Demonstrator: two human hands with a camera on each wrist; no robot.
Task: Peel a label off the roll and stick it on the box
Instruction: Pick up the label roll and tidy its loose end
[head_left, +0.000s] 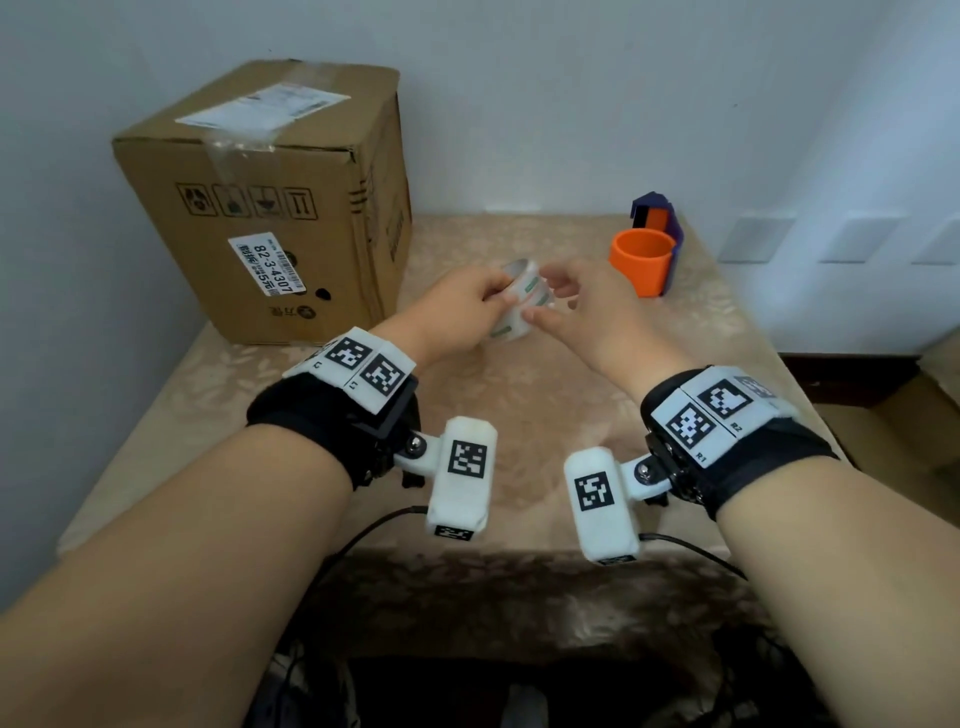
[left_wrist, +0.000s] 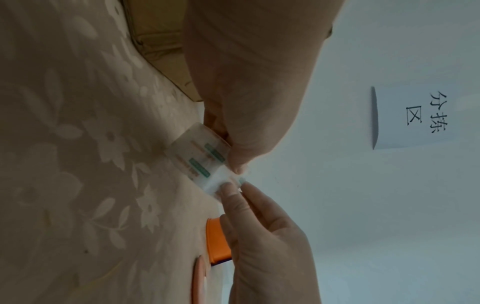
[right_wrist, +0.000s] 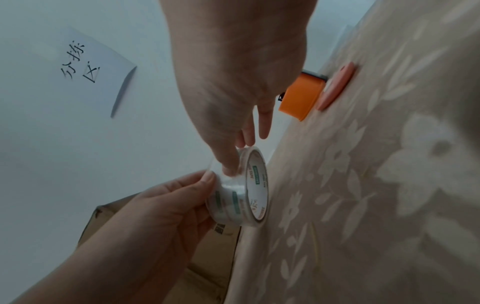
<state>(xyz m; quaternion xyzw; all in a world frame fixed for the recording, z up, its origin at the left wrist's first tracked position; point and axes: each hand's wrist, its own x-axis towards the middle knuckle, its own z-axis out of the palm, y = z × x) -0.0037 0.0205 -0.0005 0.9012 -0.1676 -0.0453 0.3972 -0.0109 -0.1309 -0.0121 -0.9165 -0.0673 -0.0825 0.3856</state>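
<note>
A clear label roll (head_left: 519, 306) with green print is held just above the middle of the table. My left hand (head_left: 467, 306) grips it from the left, fingers curled round its rim. My right hand (head_left: 576, 306) meets it from the right. In the left wrist view its thumb and forefinger tips (left_wrist: 228, 187) pinch the outer layer at the edge of the roll (left_wrist: 200, 158). In the right wrist view the thumb lies on the roll (right_wrist: 254, 185). The cardboard box (head_left: 270, 208) stands at the back left, with printed labels on its top and front.
An orange cup (head_left: 641, 260) and a purple holder (head_left: 654, 213) stand at the back right of the floral tablecloth (head_left: 519, 415). A flat pinkish disc (right_wrist: 336, 86) lies by the cup. A paper sign (left_wrist: 415, 115) hangs on the wall behind.
</note>
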